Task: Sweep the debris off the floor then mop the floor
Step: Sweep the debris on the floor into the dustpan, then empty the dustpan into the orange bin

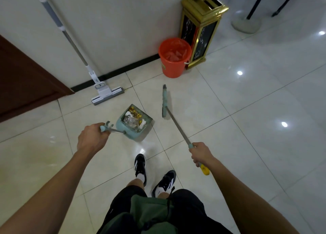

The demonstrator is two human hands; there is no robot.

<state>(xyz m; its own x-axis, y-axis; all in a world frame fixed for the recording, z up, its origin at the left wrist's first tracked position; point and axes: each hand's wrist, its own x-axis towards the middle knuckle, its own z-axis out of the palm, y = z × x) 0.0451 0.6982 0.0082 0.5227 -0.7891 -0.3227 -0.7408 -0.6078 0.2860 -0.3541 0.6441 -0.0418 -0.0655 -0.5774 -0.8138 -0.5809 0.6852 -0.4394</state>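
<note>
With the dustpan point(135, 123) already loaded with debris point(134, 118), sweeping looks done; next call is dumping, then the mop point(105, 92).

Left hand point(92, 138): fingers curled tight round the dustpan's handle end, pan hanging just ahead and to the right of my fist. Short stem runs from the grip out to the pan, open mouth tilted up and away from me. Plastic, light, but the load is loose: I'd guess scraps and wrappers slide out if the mouth tips forward. Keep the hold at the handle end, mouth up.

Right hand point(201, 154): wrapped round the broom point(165, 101) shaft near the top, yellow cap sticking out behind my fist. Long axis runs from the grip forward and left; head is far out ahead, seems just off the floor. Stiff, light, tip-heavy at this reach.

Orange bucket point(174, 57) sits beyond the broom head, against the wall; mop leans further left of both grips.
</note>
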